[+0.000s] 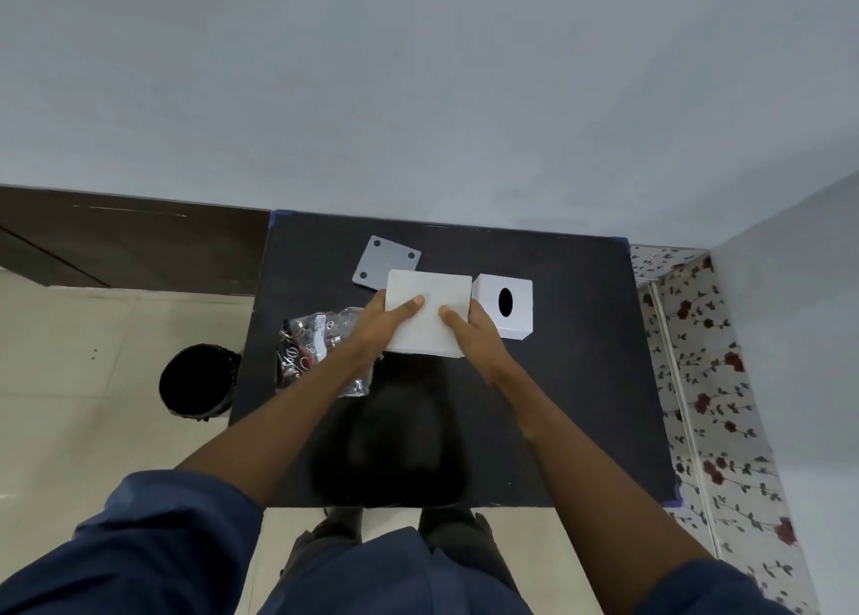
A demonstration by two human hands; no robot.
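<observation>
While the plain white rectangular block [427, 310] is held over the middle of the black tabletop [581, 382], both hands grasp it. The left hand [386, 321] grips its left edge and the right hand [469, 331] its right edge. Each thumb lies on the top face, with the fingers curled round the side.

Handling, as judged:
- The faces appear flat and the edges straight under the grip, so the block is probably stiff, or a firmly packed stack.
- It looks light for its bulk.
- The matt surface should offer fair friction.
- Hold it at two opposite sides, as at present. A grip at one corner could tilt it.

Position: the block covers one corner of the grey square plate with four dark dots [383, 259]. It lies just beside the white cube-shaped box with a black oval opening [520, 310]. Whether it touches either cannot be determined.

Containers:
- White cube-shaped box: the opening shows only dark, so its contents are not visible.
- Crumpled clear plastic bag [307, 349], on the tabletop left of the block: it holds small metal rings and dark pieces.
- Round black bin [195, 380], on the floor: the interior is too dark to read.
</observation>
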